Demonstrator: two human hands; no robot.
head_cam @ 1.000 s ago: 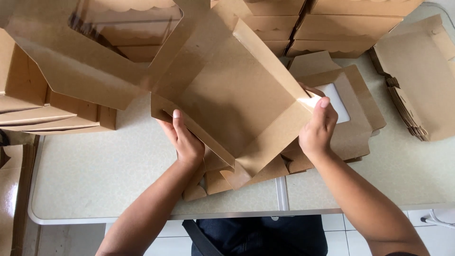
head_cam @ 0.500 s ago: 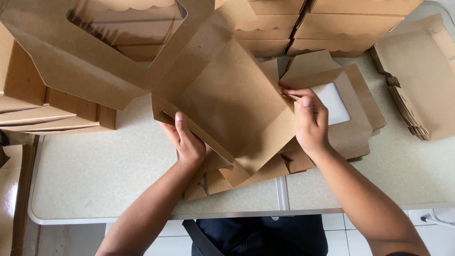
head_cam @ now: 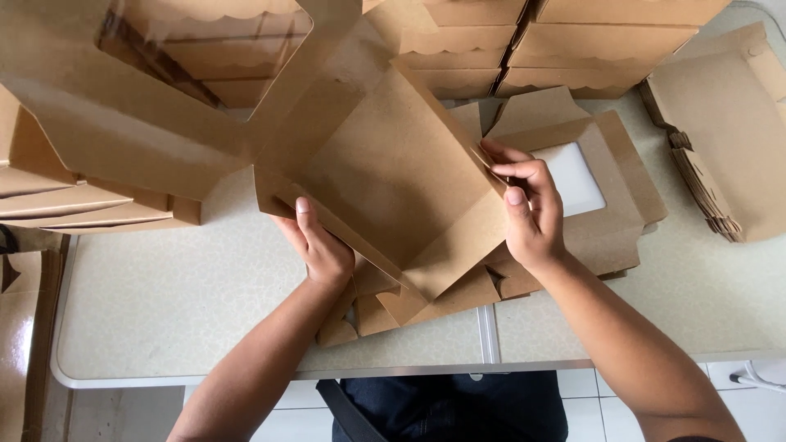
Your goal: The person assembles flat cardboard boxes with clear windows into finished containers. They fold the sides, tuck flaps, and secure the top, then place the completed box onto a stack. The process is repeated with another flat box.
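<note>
Around us the table (head_cam: 180,303) is crowded with brown card: finished boxes (head_cam: 524,37) stacked along the far edge, a pile of flat blanks (head_cam: 720,139) at the right, more folded stock (head_cam: 74,196) at the left, and a windowed lid (head_cam: 188,74) looming close to the camera, blocking much of the upper left. Under our hands lie flat blanks with a clear window (head_cam: 581,176) — they hide the table there. We hold the box (head_cam: 393,172) tilted above them, at the centre, its plain brown floor facing us and its side walls partly raised. Our left hand (head_cam: 319,245) grips the near-left wall, thumb on the rim. Our right hand (head_cam: 532,205) pinches the right wall — perhaps at a corner tab, though the fingers cover it.
</note>
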